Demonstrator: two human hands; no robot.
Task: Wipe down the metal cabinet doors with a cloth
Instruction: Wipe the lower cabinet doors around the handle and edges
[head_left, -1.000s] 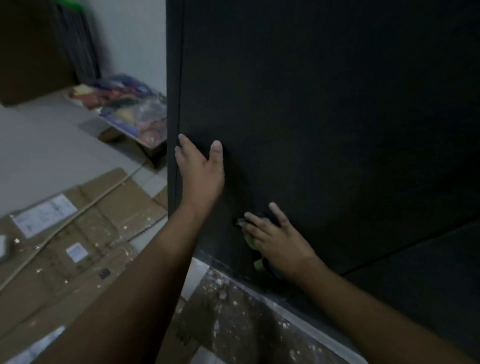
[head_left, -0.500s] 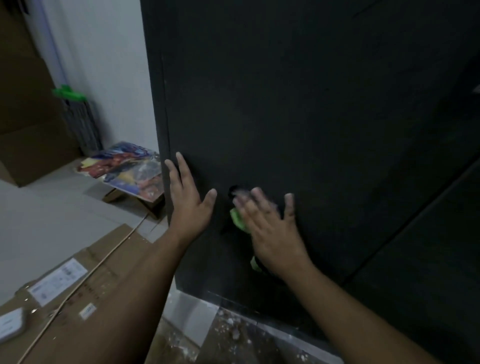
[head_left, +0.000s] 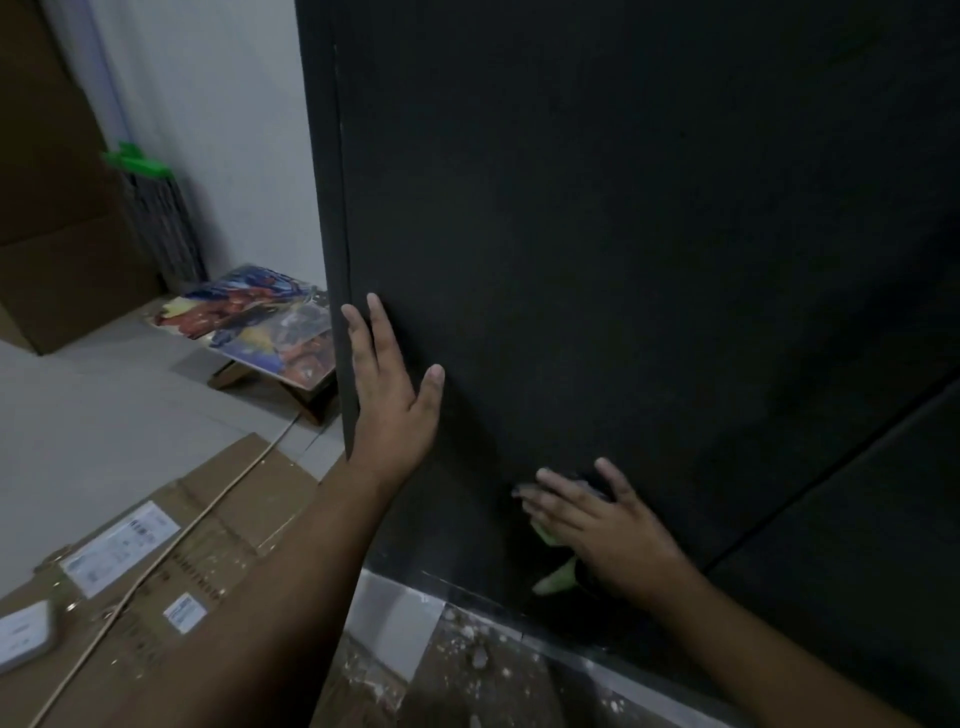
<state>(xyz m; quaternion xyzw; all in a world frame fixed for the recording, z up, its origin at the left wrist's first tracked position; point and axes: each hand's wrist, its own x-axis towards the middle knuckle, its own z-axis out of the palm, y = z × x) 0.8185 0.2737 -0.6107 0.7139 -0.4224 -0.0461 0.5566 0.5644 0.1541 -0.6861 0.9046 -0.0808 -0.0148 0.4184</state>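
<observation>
A tall dark metal cabinet door (head_left: 623, 234) fills the right of the head view. My left hand (head_left: 389, 395) lies flat with straight fingers against the door near its left edge. Lower and to the right, my right hand (head_left: 597, 519) presses a green cloth (head_left: 558, 577) flat against the bottom part of the door with spread fingers. Most of the cloth is hidden under the palm; green bits show at the fingers and below the wrist.
Flattened cardboard (head_left: 171, 561) with white labels covers the floor at left. A colourful low board (head_left: 260, 322) lies by the white wall (head_left: 218, 104). A brown box (head_left: 57, 208) and a green-topped broom (head_left: 150, 208) stand at the back left. Debris-speckled floor (head_left: 467, 670) lies under the door.
My right hand has slid the cloth down and to the right on the door. My left hand stays flat near the door's left edge.
</observation>
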